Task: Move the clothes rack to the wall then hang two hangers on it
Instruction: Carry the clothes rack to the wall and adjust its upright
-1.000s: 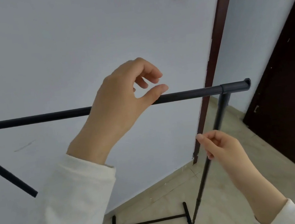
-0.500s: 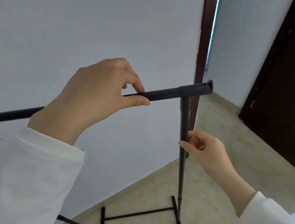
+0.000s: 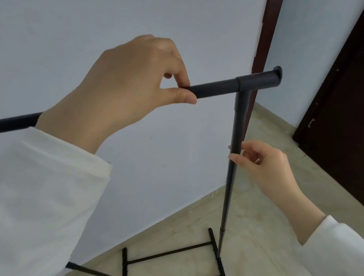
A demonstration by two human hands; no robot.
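Pale wall (image 3: pixel 113 19) stands close behind the clothes rack (image 3: pixel 213 88), whose top bar runs left to right, parallel to it. Left hand (image 3: pixel 122 85) pinches that bar; right hand (image 3: pixel 266 163) pinches the upright post lower down. No hangers in sight; the rack's left end is cut off.

**Both hands closed, one high, one low**

The left hand (image 3: pixel 122 87) is raised, back toward the camera, thumb and forefinger pinched together on the clothes rack (image 3: pixel 213 88), its white sleeve (image 3: pixel 33 205) filling the lower left. The right hand (image 3: pixel 266 165) sits lower and to the right, fingers curled, thumb and fingertips touching the rack's upright, wrist bent upward.
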